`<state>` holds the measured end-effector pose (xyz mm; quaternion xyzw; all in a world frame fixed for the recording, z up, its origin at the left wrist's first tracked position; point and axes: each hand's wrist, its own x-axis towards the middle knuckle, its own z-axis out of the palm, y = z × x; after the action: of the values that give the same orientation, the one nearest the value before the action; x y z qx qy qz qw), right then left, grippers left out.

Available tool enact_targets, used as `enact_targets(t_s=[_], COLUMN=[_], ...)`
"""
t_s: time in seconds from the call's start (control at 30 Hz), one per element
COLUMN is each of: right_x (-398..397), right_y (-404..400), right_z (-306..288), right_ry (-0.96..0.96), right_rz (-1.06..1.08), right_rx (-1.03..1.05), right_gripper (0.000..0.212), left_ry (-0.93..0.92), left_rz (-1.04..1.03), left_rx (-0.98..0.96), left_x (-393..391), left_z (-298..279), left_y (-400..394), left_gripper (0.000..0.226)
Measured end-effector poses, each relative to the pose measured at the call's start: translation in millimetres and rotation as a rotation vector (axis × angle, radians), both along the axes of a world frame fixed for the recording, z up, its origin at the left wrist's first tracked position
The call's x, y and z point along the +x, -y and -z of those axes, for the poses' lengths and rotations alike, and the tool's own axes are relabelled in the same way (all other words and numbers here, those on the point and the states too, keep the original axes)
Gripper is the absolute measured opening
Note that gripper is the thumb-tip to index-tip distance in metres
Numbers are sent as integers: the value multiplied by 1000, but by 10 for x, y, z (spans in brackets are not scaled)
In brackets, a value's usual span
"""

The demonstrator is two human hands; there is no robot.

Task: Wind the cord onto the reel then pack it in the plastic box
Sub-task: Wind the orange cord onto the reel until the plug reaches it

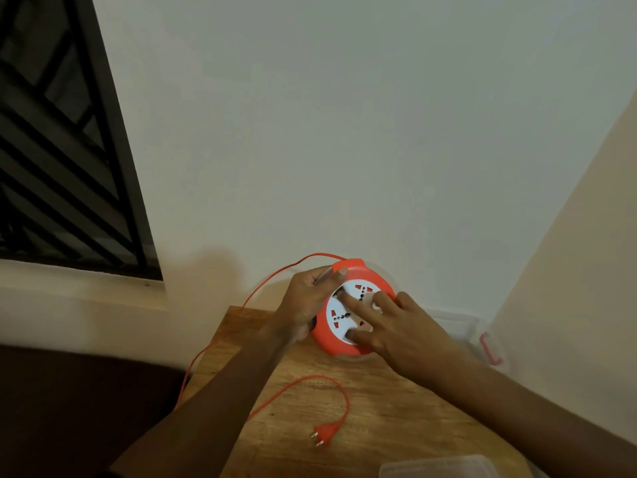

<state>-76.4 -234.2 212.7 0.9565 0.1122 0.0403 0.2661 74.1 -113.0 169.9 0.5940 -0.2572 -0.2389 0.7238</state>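
Left hand point(306, 301) grips reel point(348, 305) rim; right hand point(396, 326), fingers spread, presses its white face; cord point(331, 384) loops below both hands

The reel point(355, 308) was shiny orange and white plastic. The table point(362, 401) was smooth brown wood. The box point(482, 339) was clear plastic.

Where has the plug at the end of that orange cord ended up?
The plug lies on the wooden table, low in the head view, nearer the person than the orange reel and between the forearms.
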Motion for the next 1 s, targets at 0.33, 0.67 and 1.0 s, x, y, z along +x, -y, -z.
enact_targets(t_s=[0.33, 0.67, 1.0], right_x=[118, 179, 106], right_y=[-231, -45, 50], right_z=[44, 69, 250], right_ry=[139, 168, 336], right_rz=[215, 336, 388], right_rx=[11, 172, 379], right_gripper=[51, 81, 71], left_ry=[74, 96, 112], left_rz=[-4, -86, -54], left_rx=[28, 28, 68], left_x=[25, -45, -103], left_z=[-126, -58, -102], left_y=[15, 182, 282], left_gripper=[24, 49, 38])
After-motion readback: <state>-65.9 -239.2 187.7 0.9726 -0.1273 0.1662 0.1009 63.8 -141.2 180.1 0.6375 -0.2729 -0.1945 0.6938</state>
